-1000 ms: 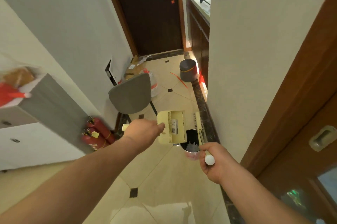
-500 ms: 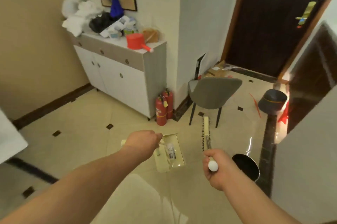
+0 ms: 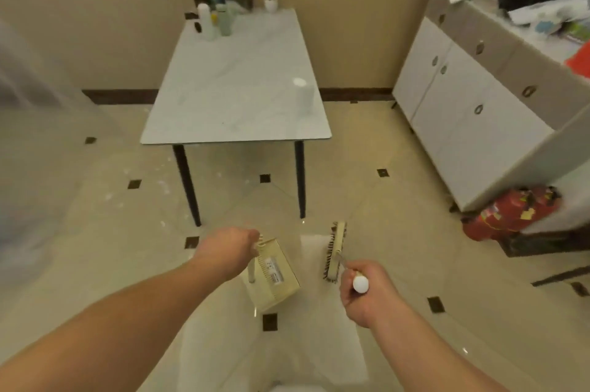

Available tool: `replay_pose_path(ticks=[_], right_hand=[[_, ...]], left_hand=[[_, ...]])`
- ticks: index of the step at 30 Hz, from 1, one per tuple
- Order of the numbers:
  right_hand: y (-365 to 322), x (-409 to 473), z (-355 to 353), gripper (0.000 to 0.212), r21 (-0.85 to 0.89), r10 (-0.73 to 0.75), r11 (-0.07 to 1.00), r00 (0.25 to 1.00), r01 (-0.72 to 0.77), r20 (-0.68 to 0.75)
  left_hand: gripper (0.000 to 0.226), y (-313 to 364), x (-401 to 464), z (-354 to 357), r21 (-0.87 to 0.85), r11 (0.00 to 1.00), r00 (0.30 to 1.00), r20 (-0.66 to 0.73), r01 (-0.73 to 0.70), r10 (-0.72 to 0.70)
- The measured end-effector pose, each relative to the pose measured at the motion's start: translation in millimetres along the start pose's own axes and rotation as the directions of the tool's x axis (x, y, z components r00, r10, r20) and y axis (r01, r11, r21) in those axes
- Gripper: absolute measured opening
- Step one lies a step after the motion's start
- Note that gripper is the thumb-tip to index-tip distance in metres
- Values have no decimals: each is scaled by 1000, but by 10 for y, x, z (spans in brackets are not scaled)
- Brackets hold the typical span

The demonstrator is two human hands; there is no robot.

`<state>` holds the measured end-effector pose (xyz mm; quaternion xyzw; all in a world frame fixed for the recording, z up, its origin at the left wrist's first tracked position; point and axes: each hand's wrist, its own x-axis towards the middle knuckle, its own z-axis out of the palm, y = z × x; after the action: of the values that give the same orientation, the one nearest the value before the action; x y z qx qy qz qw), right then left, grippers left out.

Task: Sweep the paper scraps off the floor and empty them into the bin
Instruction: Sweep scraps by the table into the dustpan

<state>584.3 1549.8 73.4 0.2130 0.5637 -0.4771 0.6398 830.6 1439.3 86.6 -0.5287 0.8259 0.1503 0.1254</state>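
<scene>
Head view: the left hand (image 3: 228, 252) grips a cream plastic dustpan (image 3: 274, 273); the right hand (image 3: 364, 291) grips a white-handled brush (image 3: 333, 252), its head pointing to twelve o'clock. Small white paper scraps (image 3: 140, 190) lie at ten o'clock, nearer the left hand.

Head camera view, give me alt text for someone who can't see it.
A person's left hand holds a cream dustpan and the right hand a brush above a tiled floor, facing a white table with paper scraps scattered nearby.

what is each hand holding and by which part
Left hand grips the cream plastic dustpan by its handle; right hand grips the cream bristle brush by its white-tipped handle.
</scene>
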Motion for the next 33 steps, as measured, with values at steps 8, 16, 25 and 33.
replay_pose_path(ticks=[8, 16, 25, 33], right_hand=[[862, 308, 1408, 20, -163, 146, 976, 989, -143, 8], [1099, 888, 2501, 6, -311, 238, 917, 968, -251, -79], [1588, 1297, 3853, 10, -447, 446, 777, 889, -444, -108], [2310, 1579, 4946, 11, -481, 540, 722, 840, -497, -56]], left_hand=[[28, -1814, -668, 208, -41, 933, 934, 9, 358, -358], [26, -2789, -594, 190, -86, 816, 820, 7, 571, -573], [25, -3803, -188, -265, -80, 743, 745, -10, 664, -667], [29, -4824, -105, -516, -71, 745, 740, -80, 664, -667]])
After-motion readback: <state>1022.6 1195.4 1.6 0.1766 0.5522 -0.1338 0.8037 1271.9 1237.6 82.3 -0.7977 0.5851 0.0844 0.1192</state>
